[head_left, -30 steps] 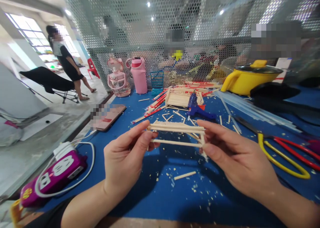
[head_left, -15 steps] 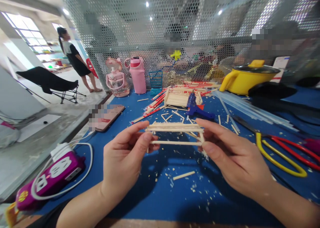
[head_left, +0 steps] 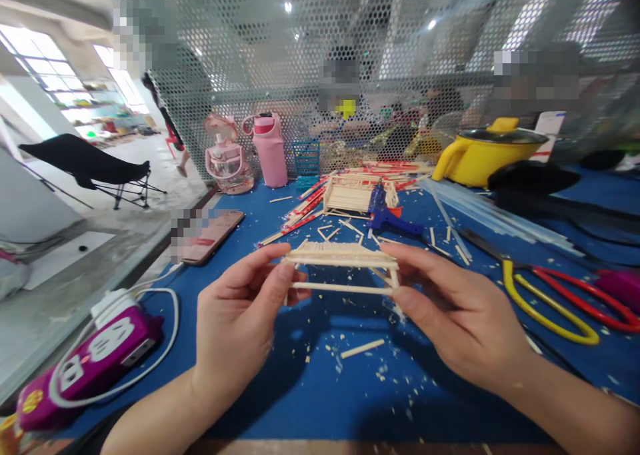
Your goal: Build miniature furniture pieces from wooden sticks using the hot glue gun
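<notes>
A small wooden stick frame [head_left: 342, 258] with a slatted top is held up over the blue table [head_left: 320, 388]. My left hand [head_left: 240, 308] pinches its left end between thumb and fingers. The right end is gripped by my right hand [head_left: 455, 308], the thumb low on a corner post. Beneath it lie a loose stick [head_left: 363, 348] and small wood crumbs. Behind the frame are a blue glue gun [head_left: 395, 220], a slatted wooden piece [head_left: 349, 196] and more cut sticks.
Red-and-yellow-handled pliers [head_left: 550, 302], clear glue sticks [head_left: 505, 215] and a yellow pot [head_left: 490, 155] are on the right. To the left are a phone [head_left: 213, 236], a purple power strip [head_left: 90, 368] and pink bottles [head_left: 270, 150]. Mesh [head_left: 300, 55] stands behind, people beyond it.
The stick frame has tipped so that more of its slatted top shows. The view has shifted slightly, and the person at the left is now mostly hidden behind the mesh.
</notes>
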Demonstrator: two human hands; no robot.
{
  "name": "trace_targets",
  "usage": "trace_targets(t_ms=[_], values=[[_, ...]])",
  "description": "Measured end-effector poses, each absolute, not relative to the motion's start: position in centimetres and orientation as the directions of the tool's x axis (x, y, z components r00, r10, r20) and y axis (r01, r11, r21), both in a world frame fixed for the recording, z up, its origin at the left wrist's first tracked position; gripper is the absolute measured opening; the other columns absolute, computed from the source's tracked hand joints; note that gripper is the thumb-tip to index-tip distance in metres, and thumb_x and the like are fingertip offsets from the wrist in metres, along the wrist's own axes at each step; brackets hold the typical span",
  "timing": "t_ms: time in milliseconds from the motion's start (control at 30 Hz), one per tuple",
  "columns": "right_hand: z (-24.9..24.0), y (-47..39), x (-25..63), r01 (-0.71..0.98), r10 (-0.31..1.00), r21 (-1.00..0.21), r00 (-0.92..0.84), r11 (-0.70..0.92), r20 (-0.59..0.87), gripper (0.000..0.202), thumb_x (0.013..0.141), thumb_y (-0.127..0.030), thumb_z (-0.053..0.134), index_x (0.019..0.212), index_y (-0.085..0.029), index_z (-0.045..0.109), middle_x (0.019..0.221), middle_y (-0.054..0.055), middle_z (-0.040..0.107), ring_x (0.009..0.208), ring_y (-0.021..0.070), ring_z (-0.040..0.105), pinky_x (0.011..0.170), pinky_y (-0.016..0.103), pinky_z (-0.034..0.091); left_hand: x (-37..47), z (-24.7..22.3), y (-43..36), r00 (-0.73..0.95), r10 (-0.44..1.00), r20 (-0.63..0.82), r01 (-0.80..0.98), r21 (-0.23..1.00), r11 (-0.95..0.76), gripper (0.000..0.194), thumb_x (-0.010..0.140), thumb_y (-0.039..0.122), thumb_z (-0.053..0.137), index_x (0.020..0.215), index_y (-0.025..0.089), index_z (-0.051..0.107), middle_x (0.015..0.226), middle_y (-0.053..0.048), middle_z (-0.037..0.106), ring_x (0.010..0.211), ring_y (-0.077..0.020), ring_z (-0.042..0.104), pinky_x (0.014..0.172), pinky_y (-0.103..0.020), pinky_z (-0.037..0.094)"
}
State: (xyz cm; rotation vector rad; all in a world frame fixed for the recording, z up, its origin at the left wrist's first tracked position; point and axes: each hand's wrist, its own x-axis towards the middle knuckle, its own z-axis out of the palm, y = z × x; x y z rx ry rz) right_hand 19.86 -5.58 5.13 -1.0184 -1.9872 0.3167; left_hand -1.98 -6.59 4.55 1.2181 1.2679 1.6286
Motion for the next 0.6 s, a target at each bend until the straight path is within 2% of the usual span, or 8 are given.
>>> trace_targets(t_ms=[167,367,500,600], values=[[4.89,-5.59,19.87,0.542,0.741,-0.527,-0.321,0.654,0.589,0.041,0.085,-0.020,0.055,0.124,-0.031,0.050,0.089,0.000,0.065,0.073,0.0130,0.062,0.068,0.023,0.051,-2.06,4.46,-6.61,-0.282,0.928,0.242,0.002,0.968,-0.252,0.025,0.075,0.033,0.069,0.097,0.021,0.068,0.070,0.002,0.071,0.059,-0.0119,0.066,0.060,-0.022,0.057],[4.61,-5.68,19.97,0.545,0.734,-0.515,-0.328,0.661,0.595,0.042,0.084,-0.019,0.056,0.124,-0.030,0.049,0.087,0.000,0.064,0.070,0.0121,0.061,0.070,0.023,0.051,-2.05,4.53,-6.63,-0.280,0.929,0.240,0.017,0.969,-0.245,0.024,0.075,0.032,0.068,0.097,0.020,0.067,0.071,0.002,0.071,0.061,-0.0131,0.067,0.061,-0.023,0.058],[4.65,-5.80,19.98,0.537,0.710,-0.493,-0.337,0.685,0.619,0.045,0.083,-0.017,0.057,0.125,-0.029,0.049,0.088,0.000,0.065,0.074,0.0119,0.062,0.073,0.023,0.051,-2.20,4.49,-6.73,-0.271,0.901,0.338,0.091,0.941,-0.326,0.022,0.077,0.029,0.066,0.098,0.021,0.067,0.072,0.002,0.072,0.060,-0.0113,0.067,0.060,-0.021,0.057],[4.67,-5.85,19.83,0.510,0.658,-0.448,-0.372,0.734,0.654,0.049,0.082,-0.017,0.058,0.129,-0.027,0.047,0.087,0.000,0.065,0.074,0.0117,0.062,0.075,0.023,0.051,-2.50,3.99,-7.03,-0.243,0.871,0.426,0.128,0.905,-0.407,0.030,0.079,0.024,0.065,0.108,0.020,0.062,0.073,0.002,0.072,0.060,-0.0106,0.067,0.061,-0.020,0.057]])
